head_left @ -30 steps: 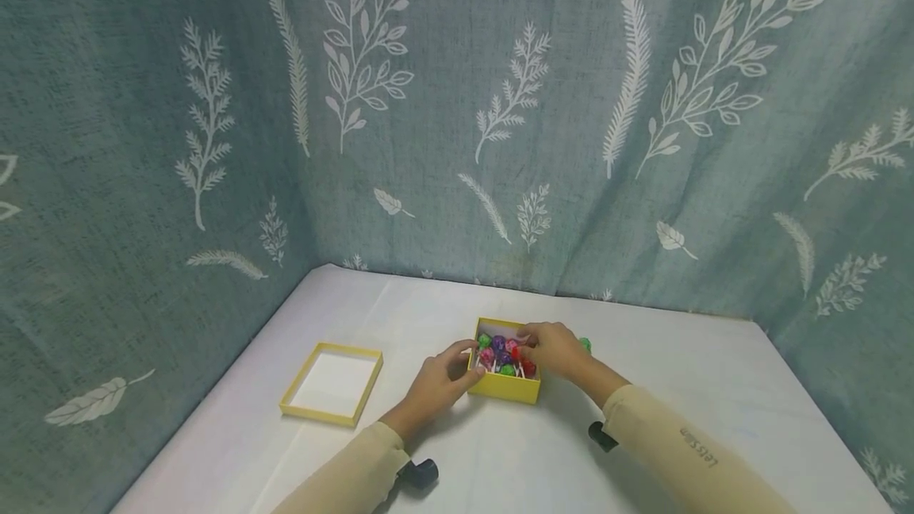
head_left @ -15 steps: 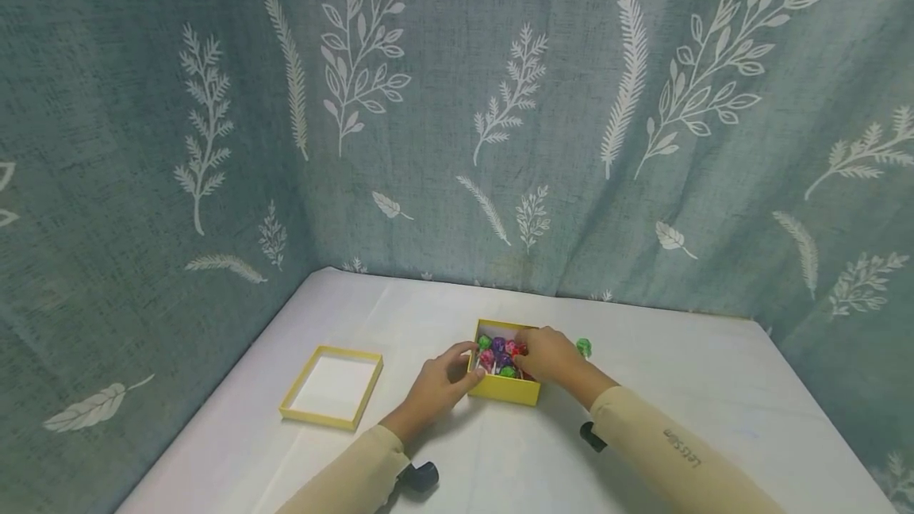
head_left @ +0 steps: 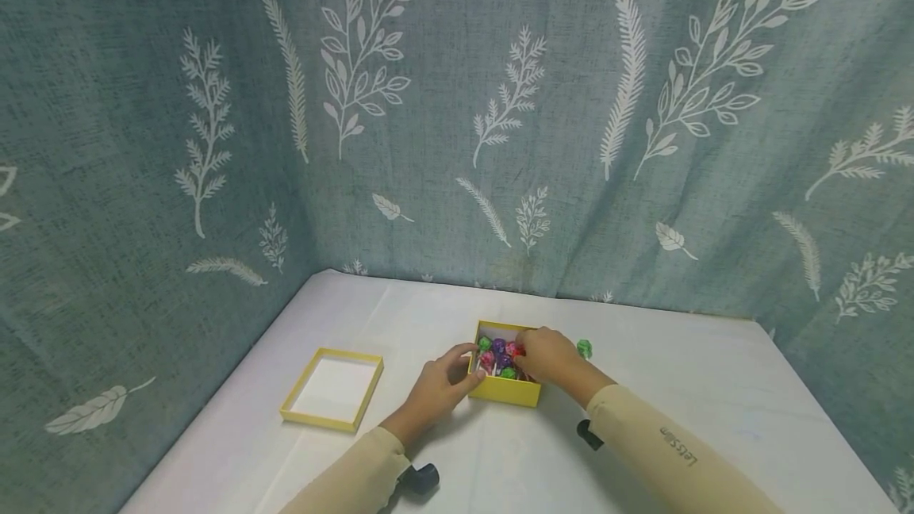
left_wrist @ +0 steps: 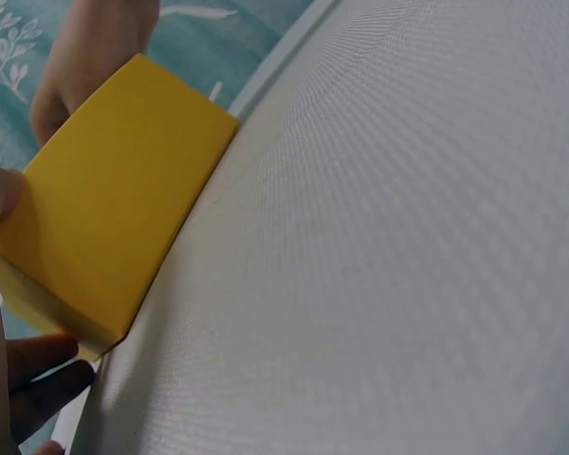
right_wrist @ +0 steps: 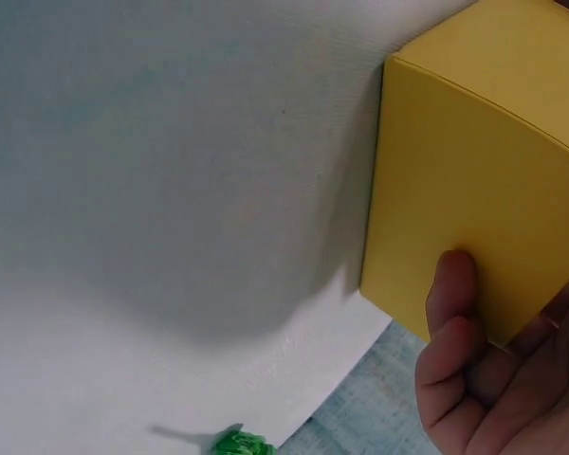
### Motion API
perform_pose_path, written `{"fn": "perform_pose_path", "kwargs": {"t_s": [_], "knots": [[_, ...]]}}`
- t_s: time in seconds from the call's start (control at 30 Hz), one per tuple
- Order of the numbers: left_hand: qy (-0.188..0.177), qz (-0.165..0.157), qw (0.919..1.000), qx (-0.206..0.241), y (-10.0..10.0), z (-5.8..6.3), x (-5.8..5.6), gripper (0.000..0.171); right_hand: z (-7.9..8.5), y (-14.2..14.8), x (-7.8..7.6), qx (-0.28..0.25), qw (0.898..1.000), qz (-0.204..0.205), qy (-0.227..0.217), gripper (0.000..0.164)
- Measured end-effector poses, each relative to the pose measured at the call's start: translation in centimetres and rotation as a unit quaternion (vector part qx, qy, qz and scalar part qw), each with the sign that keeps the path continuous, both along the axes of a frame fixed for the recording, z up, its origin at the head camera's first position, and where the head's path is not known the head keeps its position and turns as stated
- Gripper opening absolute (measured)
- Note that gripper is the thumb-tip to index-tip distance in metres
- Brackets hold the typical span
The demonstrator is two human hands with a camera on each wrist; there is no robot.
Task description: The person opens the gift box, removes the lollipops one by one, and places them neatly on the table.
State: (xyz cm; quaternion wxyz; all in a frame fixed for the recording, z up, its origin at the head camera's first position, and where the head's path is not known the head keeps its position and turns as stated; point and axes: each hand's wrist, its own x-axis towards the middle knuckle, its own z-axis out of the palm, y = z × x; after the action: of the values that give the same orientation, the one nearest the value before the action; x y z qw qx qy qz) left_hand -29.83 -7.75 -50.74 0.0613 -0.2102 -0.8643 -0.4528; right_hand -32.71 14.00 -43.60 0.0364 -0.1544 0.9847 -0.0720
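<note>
A small yellow box (head_left: 504,393) stands uncovered on the table, holding several wrapped lollipops (head_left: 499,346) in green, purple, pink and red. My left hand (head_left: 437,387) grips its near left corner, thumb on the front wall and fingers along the left side. Over the right wall reaches my right hand (head_left: 551,355), its fingertips inside at a red lollipop (head_left: 518,350); its grasp there is partly hidden. In the right wrist view, curled fingers (right_wrist: 452,284) of that hand lie against the outside of the box.
The shallow yellow-rimmed lid (head_left: 333,389) lies inner side up at the left on the white table (head_left: 664,419). One green lollipop (head_left: 584,349) lies right of the box, behind the right wrist. A leaf-patterned curtain (head_left: 443,117) borders the table at back and sides.
My right hand has shifted slightly left and lower into the box with the red lollipop, so the green lollipop on the table shows fully. The left hand and box have stayed put.
</note>
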Motion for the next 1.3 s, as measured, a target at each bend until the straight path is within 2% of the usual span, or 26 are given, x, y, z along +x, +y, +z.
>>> {"fn": "perform_pose_path", "kwargs": {"t_s": [0.07,0.4,0.57,0.83,1.0,1.3], "knots": [[0.001,-0.001,1.0,0.001,0.0,0.0,0.0,0.049,0.1,0.0,0.0,0.006,1.0,0.007,0.014,0.014],[0.01,0.0,0.9999,-0.002,-0.1,0.1,0.1,0.05,1.3,0.0,0.4,-0.015,1.0,-0.004,0.005,0.014],[0.003,-0.004,1.0,0.0,-0.1,0.1,0.1,0.051,2.0,0.5,0.6,-0.04,0.999,-0.015,0.015,0.021],[-0.003,-0.001,1.0,0.002,-0.1,0.1,0.1,0.051,2.3,1.4,0.9,-0.087,0.996,-0.009,0.03,0.027],[-0.01,-0.001,0.9999,0.004,-0.1,0.0,0.0,0.05,2.9,2.4,1.2,-0.126,0.991,-0.015,0.042,0.026],[-0.007,-0.003,0.9999,0.007,-0.1,0.0,0.0,0.048,3.2,5.4,1.0,-0.14,0.989,-0.034,0.04,0.025]]}}
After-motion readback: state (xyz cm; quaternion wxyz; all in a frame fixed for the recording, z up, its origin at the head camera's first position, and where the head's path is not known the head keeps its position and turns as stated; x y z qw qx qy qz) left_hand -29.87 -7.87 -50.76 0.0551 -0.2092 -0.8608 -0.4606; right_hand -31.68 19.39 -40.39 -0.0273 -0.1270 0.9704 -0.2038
